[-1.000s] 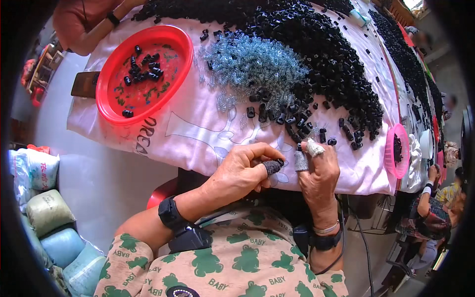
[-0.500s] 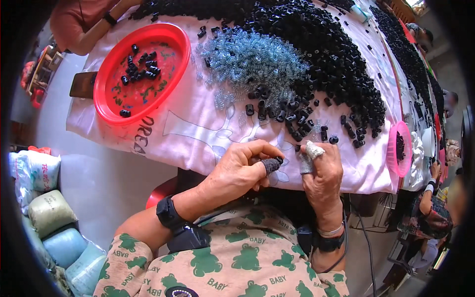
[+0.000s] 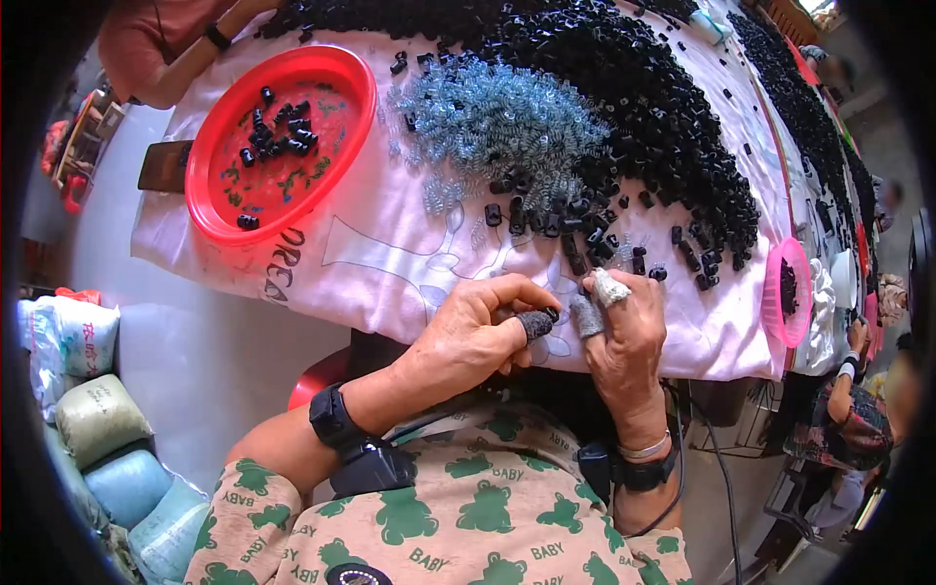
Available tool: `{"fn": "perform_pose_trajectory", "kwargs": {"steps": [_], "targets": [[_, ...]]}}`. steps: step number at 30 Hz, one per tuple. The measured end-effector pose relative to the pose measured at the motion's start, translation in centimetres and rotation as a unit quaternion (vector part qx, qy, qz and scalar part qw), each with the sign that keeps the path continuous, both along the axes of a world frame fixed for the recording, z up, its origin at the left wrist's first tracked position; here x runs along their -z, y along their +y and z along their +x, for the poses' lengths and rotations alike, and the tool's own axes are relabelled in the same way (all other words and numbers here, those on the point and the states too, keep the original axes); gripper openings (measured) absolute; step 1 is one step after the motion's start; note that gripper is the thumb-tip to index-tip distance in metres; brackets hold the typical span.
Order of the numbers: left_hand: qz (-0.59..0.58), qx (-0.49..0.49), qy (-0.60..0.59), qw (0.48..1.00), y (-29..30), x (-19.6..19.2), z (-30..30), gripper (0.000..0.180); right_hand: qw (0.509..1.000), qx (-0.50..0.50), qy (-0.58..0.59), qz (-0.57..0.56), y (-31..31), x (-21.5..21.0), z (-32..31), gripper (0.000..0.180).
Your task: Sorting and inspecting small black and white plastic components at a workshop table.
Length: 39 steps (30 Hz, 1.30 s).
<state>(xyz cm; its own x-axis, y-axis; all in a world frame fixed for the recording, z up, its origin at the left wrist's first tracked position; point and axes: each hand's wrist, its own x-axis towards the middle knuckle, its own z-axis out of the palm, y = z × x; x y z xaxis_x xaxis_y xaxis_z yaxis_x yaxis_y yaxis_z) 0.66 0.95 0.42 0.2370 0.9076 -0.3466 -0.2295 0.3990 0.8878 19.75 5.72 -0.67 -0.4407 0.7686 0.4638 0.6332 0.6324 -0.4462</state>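
My left hand (image 3: 478, 331) is closed in a pinch, thumb and forefinger gripping a small black piece (image 3: 552, 314) just above the near edge of the desk (image 3: 380, 273); a dark wrap (image 3: 534, 325) covers the thumb. My right hand (image 3: 629, 331) is beside it, fingers bent, fingertips pointing toward a few loose black pieces (image 3: 574, 257); whether it grips anything I cannot tell. Its thumb carries a grey wrap (image 3: 587, 317) and one finger a white wrap (image 3: 610, 287). Beyond the hands lies a pile of clear, bluish springs (image 3: 507, 117), running into a large heap of black pieces (image 3: 648, 127) on its right. To the left, a red tray (image 3: 363, 122) holds a modest group of black pieces (image 3: 285, 136), with a single one (image 3: 248, 222) apart from them by the near rim. Far right, a pink basket (image 3: 772, 292) contains small dark items, too small to identify. Progress, in my judgement: if the tray takes finished work, only a small share is done. The piece in my left hand is in progress at most; nearly all the springs and the heap are left to handle.
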Motion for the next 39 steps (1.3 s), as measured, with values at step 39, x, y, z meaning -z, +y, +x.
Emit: {"fn": "perform_pose_trajectory", "kwargs": {"steps": [39], "targets": [[-0.025, 0.010, -0.073, 0.997, -0.2, -0.3, -0.1, 0.020, 0.762, -0.023, 0.456, -0.460, -2.1, -1.4, 0.0, 0.023]]}}
